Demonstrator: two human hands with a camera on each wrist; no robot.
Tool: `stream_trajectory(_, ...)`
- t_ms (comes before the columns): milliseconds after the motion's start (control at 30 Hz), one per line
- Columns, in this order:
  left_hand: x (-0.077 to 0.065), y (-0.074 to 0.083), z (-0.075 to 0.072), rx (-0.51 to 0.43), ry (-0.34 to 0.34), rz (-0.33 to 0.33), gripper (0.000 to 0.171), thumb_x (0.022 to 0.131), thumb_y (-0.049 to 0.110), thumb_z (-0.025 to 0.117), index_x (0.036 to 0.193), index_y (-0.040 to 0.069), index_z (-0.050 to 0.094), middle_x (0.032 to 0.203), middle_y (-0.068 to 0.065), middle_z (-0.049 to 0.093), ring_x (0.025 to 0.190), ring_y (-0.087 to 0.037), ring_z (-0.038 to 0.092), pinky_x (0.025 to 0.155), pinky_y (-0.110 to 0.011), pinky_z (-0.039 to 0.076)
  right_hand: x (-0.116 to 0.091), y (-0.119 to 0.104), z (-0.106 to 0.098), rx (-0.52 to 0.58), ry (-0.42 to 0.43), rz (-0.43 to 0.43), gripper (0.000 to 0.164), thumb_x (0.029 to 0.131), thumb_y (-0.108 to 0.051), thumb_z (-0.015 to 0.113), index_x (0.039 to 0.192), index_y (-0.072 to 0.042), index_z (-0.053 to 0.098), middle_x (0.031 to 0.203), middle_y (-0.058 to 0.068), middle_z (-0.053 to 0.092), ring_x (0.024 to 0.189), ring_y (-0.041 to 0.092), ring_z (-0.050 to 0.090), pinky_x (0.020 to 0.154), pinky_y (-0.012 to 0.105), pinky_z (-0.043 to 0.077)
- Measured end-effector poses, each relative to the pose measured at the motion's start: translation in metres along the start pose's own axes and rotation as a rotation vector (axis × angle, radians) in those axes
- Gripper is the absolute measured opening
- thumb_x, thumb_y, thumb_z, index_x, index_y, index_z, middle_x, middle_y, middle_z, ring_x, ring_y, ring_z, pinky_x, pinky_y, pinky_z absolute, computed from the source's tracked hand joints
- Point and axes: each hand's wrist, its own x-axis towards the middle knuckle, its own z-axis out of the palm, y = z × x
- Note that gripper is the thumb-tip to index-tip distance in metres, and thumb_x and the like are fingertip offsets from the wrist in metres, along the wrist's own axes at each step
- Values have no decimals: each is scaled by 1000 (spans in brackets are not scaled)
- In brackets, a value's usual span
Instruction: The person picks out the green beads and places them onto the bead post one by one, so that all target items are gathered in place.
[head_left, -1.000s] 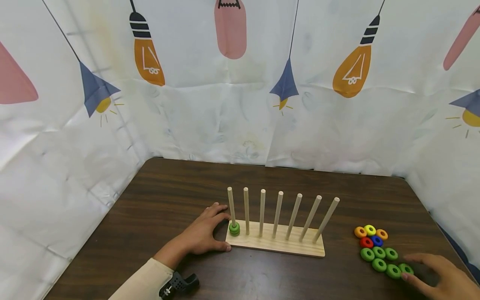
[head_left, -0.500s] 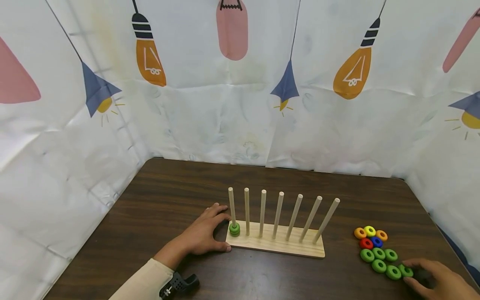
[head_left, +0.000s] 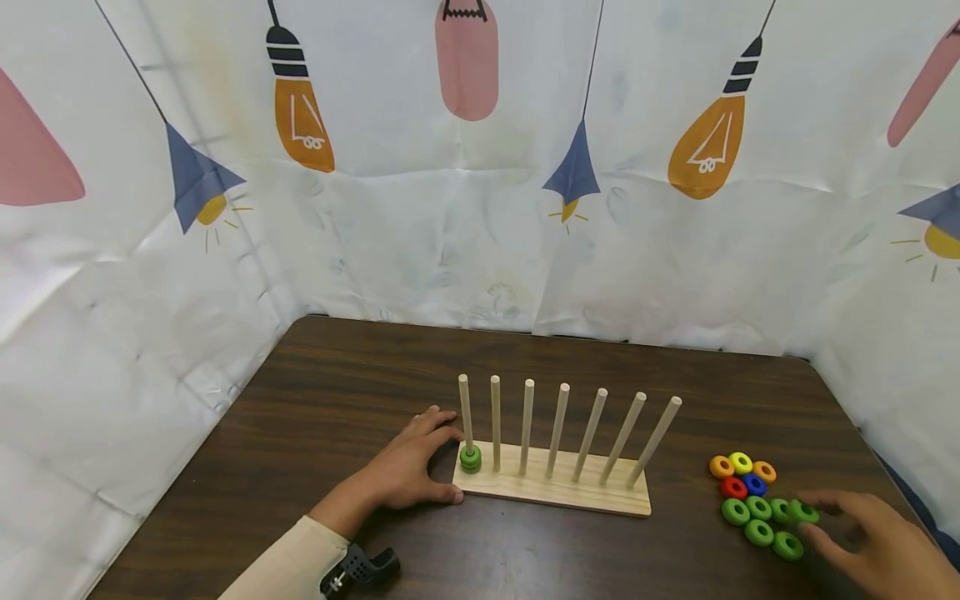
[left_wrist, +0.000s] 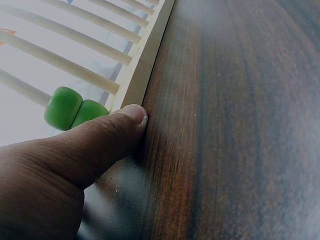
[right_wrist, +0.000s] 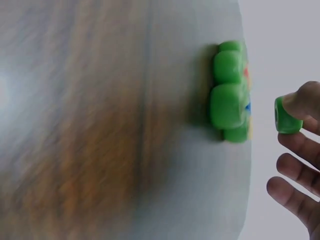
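A pale wooden peg board [head_left: 551,483] with several upright pegs stands in the middle of the table, and two green rings [head_left: 470,459] are stacked on its leftmost peg. My left hand [head_left: 405,467] grips the board's left end, thumb at the front corner and a finger at the back corner. In the left wrist view the thumb [left_wrist: 107,135] presses the board's edge beside those rings. At the right, my right hand [head_left: 873,533] pinches a green ring [right_wrist: 287,117] between thumb and forefinger, held above the table. Several loose green rings [head_left: 759,532] lie just left of it.
Behind the loose green rings lie two orange rings [head_left: 722,467], a yellow ring [head_left: 740,462], a red ring [head_left: 733,487] and a blue ring [head_left: 754,484]. Dark wood-grain table [head_left: 360,358] surrounds the board. A printed white cloth [head_left: 420,250] hangs behind and beside the table.
My right hand has closed on the outermost green ring and raised it off the table, a little away from me. The left hand and the peg board have stayed in place.
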Motion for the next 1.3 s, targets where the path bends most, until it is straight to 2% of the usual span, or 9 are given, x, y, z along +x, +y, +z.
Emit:
stream_trajectory(133, 0, 1, -1, -11, -4, -2, 67, 78, 54, 86, 135, 28, 60, 164, -6, 32, 154, -38, 14, 113, -70, 27, 9, -14, -5, 44, 8, -13, 45, 65, -4, 95, 104, -7, 74, 96, 4, 70, 71, 1, 56, 51, 25, 48)
stream_trajectory(300, 0, 1, -1, -7, -6, -2, 67, 78, 54, 86, 135, 28, 60, 164, -6, 32, 154, -38, 14, 113, -70, 26, 17, -31, -12, 55, -21, 37, 42, 74, -12, 92, 111, -9, 72, 102, 9, 69, 67, 2, 54, 51, 26, 47)
stream_trajectory(400, 1, 0, -1, -5, -4, -1, 67, 78, 54, 86, 135, 28, 60, 164, -5, 32, 154, -38, 14, 114, -70, 26, 21, -40, -14, 61, -17, 25, 42, 75, -15, 92, 112, -12, 72, 105, 7, 69, 71, 3, 57, 53, 26, 49)
stream_trajectory(567, 0, -1, -1, -12, -2, 7, 68, 77, 55, 86, 134, 28, 60, 163, -6, 32, 154, -39, 15, 113, -71, 27, 29, -51, -15, 79, 44, -79, 46, 69, -11, 95, 109, -15, 73, 104, 1, 69, 81, 5, 60, 57, 27, 53)
stream_trajectory(667, 1, -1, -1, -15, -1, 6, 69, 77, 55, 86, 134, 27, 60, 163, -6, 32, 154, -39, 15, 113, -71, 27, 33, -58, -15, 80, 63, -114, 49, 67, -10, 96, 110, -16, 73, 104, 0, 67, 79, 2, 58, 57, 27, 53)
stream_trajectory(867, 1, -1, 0, 10, -6, -10, 68, 78, 54, 86, 135, 30, 60, 164, -4, 31, 155, -37, 14, 115, -68, 27, 43, -70, -20, 74, 122, -181, 53, 64, -11, 97, 110, -21, 73, 102, -4, 67, 81, 0, 54, 61, 17, 46)
stream_trajectory(1000, 1, -1, 0, 5, 0, -1, 68, 77, 55, 87, 134, 29, 60, 163, -5, 32, 154, -37, 15, 114, -68, 27, 51, -78, -24, 77, 126, -203, 51, 65, -13, 97, 109, -22, 74, 105, -4, 69, 89, 0, 55, 67, 11, 44)
stream_trajectory(1133, 0, 0, -1, -7, 0, 8, 69, 77, 56, 86, 134, 28, 60, 163, -6, 32, 154, -38, 15, 114, -70, 26, 57, -85, -29, 65, 113, -200, 48, 66, -16, 97, 109, -21, 74, 106, -4, 69, 95, 3, 56, 71, 12, 44)
stream_trajectory(1300, -1, 0, -1, -13, 2, 7, 68, 77, 55, 86, 134, 28, 61, 163, -6, 32, 154, -38, 15, 114, -69, 27, 63, -96, -34, 75, 122, -228, 48, 68, -15, 96, 110, -20, 74, 105, -5, 69, 86, 4, 55, 66, 13, 42)
